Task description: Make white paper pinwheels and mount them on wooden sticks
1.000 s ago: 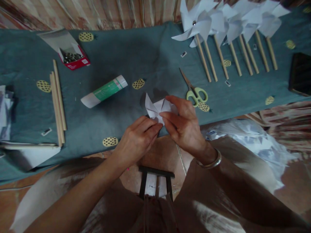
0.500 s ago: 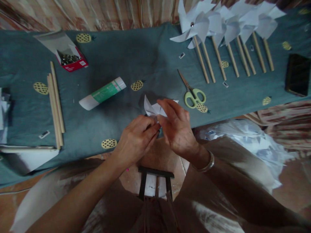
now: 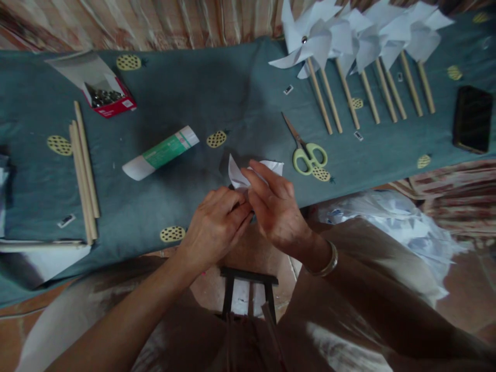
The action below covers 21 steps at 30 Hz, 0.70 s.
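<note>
A folded white paper piece [image 3: 240, 175] lies at the near edge of the teal cloth [image 3: 217, 93]. My left hand [image 3: 217, 225] is closed, its fingertips pinching the paper's middle from below. My right hand [image 3: 275, 206], a bangle on its wrist, curls over the paper from the right with fingers bent onto a flap. Much of the paper is hidden behind both hands.
A glue stick [image 3: 160, 152] lies left of the paper, green-handled scissors [image 3: 308, 150] to its right. Finished white pinwheels on wooden sticks [image 3: 349, 41] line the far right. Bare sticks [image 3: 83, 165], a red box of pins [image 3: 106, 95] and a dark phone [image 3: 473, 119] also rest on the cloth.
My right hand has turned and slid left over the paper, covering more of it. The left hand kept its pinch. The view shifted slightly.
</note>
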Each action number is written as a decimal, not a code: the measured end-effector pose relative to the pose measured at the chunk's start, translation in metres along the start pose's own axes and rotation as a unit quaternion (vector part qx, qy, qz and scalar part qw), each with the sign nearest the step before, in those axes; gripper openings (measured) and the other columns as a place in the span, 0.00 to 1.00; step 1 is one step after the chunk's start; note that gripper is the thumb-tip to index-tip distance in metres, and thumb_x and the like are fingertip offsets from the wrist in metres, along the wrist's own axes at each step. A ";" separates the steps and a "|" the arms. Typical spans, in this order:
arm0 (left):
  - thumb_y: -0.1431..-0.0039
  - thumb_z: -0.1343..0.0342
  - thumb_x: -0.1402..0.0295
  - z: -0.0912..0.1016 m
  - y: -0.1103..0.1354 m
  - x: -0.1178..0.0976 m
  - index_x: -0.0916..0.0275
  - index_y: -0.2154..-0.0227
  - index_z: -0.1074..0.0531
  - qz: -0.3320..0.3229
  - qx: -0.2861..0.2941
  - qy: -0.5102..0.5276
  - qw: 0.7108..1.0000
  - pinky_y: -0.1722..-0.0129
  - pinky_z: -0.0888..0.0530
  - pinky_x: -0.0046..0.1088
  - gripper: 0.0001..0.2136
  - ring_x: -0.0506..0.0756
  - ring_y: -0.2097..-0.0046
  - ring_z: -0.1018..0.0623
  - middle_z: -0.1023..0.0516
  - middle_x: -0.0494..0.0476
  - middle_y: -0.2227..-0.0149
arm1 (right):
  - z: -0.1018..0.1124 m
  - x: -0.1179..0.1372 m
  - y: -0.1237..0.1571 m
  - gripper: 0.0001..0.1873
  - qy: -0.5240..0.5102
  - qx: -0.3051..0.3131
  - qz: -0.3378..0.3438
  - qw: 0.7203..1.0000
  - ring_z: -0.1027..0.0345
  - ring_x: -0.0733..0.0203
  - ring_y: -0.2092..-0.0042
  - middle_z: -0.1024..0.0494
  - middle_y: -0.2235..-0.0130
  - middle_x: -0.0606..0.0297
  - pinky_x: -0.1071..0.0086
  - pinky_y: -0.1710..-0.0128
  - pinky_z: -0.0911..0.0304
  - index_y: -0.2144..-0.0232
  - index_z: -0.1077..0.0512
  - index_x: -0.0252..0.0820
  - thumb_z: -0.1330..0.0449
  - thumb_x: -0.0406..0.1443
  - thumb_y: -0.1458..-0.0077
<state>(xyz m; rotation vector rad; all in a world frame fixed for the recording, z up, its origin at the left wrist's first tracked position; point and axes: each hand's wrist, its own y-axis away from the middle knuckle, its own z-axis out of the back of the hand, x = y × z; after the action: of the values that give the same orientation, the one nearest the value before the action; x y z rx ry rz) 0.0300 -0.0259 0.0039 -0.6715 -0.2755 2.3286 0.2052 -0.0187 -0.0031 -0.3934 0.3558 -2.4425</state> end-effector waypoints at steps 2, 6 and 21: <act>0.34 0.47 0.72 0.000 0.000 0.000 0.66 0.64 0.25 -0.003 -0.004 -0.011 1.000 0.64 0.27 0.34 0.06 0.56 0.63 0.26 0.23 0.58 0.66 | -0.001 0.000 -0.002 0.15 -0.005 0.002 0.006 1.000 0.42 0.54 0.33 0.29 0.38 0.57 0.58 0.42 0.39 0.59 0.27 0.45 0.54 0.31 0.32; 0.34 0.47 0.72 0.000 -0.001 0.000 0.66 0.65 0.25 -0.010 -0.007 -0.032 0.999 0.65 0.28 0.33 0.07 0.56 0.64 0.27 0.23 0.57 0.67 | -0.001 -0.002 -0.003 0.15 -0.009 -0.008 0.021 1.000 0.43 0.49 0.33 0.29 0.38 0.51 0.55 0.43 0.38 0.60 0.27 0.40 0.54 0.30 0.33; 0.34 0.46 0.73 0.006 -0.002 0.007 0.65 0.60 0.25 -0.027 -0.014 -0.063 0.998 0.64 0.30 0.33 0.06 0.56 0.63 0.26 0.21 0.57 0.64 | 0.021 -0.029 -0.002 0.17 -0.122 -0.045 -0.152 0.980 0.32 0.47 0.40 0.25 0.43 0.45 0.51 0.39 0.37 0.51 0.25 0.33 0.50 0.32 0.36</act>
<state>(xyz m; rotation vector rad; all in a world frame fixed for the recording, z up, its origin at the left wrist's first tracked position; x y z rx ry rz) 0.0234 -0.0197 0.0063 -0.5243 -0.3787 2.3218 0.2339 -0.0022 0.0118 -0.8321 0.3198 -2.6368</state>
